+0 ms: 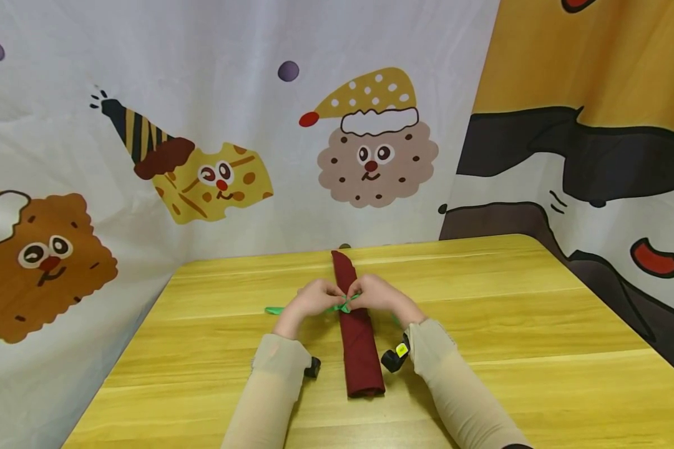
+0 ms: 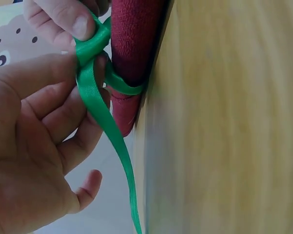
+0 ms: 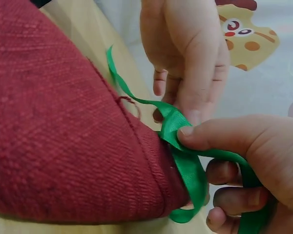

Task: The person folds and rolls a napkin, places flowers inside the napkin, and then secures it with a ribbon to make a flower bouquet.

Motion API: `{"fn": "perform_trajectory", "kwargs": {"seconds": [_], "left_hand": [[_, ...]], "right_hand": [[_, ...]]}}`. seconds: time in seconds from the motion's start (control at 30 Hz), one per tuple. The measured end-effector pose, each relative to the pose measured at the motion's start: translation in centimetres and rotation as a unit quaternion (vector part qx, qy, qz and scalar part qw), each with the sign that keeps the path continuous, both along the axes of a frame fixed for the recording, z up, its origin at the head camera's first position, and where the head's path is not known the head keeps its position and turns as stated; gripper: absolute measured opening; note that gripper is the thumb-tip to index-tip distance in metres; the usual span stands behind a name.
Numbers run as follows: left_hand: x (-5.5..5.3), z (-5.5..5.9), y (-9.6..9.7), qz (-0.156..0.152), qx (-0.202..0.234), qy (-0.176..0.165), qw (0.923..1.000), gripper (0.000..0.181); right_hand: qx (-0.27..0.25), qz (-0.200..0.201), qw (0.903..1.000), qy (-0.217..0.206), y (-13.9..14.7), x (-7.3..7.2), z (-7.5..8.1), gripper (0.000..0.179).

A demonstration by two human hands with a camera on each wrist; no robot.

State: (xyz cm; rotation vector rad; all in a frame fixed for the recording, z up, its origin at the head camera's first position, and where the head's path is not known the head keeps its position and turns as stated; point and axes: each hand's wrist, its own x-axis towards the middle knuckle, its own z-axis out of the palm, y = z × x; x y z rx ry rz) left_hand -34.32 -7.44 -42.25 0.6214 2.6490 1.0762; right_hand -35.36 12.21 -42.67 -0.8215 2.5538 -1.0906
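A dark red cloth roll point(image 1: 362, 352) lies lengthwise on the table, pointing away from me. Round its middle passes a green ribbon point(image 2: 100, 105), crossed over itself on top of the roll. My left hand point(image 1: 316, 297) pinches the ribbon between thumb and fingers just left of the crossing, and one tail hangs past that hand. From the other side, my right hand point(image 1: 377, 293) pinches the ribbon at the crossing with its thumb point(image 3: 205, 136) on top. Its other fingers curl round the second tail in the right wrist view. Both hands meet right above the cloth.
The wooden table point(image 1: 511, 299) extends on both sides of the roll. Behind it hangs a white curtain point(image 1: 230, 62) with cartoon figures. A black wrist camera point(image 1: 395, 357) sits under the right sleeve, another point(image 1: 312, 368) by the left sleeve.
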Motion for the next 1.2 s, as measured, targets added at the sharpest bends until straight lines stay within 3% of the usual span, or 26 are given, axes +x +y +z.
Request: {"fn": "perform_trajectory", "kwargs": {"seconds": [0.1, 0.27, 0.53, 0.83, 1.2], "left_hand": [[0.1, 0.1, 0.1, 0.018, -0.008, 0.003, 0.9998, 0.015], [0.0, 0.0, 0.0, 0.043, -0.024, 0.016, 0.9987, 0.013], [0.1, -0.1, 0.0, 0.057, -0.024, 0.017, 0.9980, 0.013], [0.0, -0.1, 0.1, 0.043, -0.005, -0.001, 0.9990, 0.015], [0.0, -0.1, 0.0, -0.002, 0.014, -0.017, 0.9998, 0.018]], "right_hand": [[-0.009, 0.010, 0.9999, -0.011, 0.7, -0.1, 0.2, 0.006], [-0.034, -0.008, 0.9991, -0.024, 2.6, -0.4, 0.9, 0.009], [-0.044, -0.033, 0.9984, -0.012, 4.1, -0.6, 1.4, 0.008], [-0.014, -0.006, 0.9999, -0.003, 1.5, -0.3, 0.7, 0.006], [-0.011, -0.029, 0.9994, 0.016, -0.2, 0.1, -0.2, 0.009]]}}
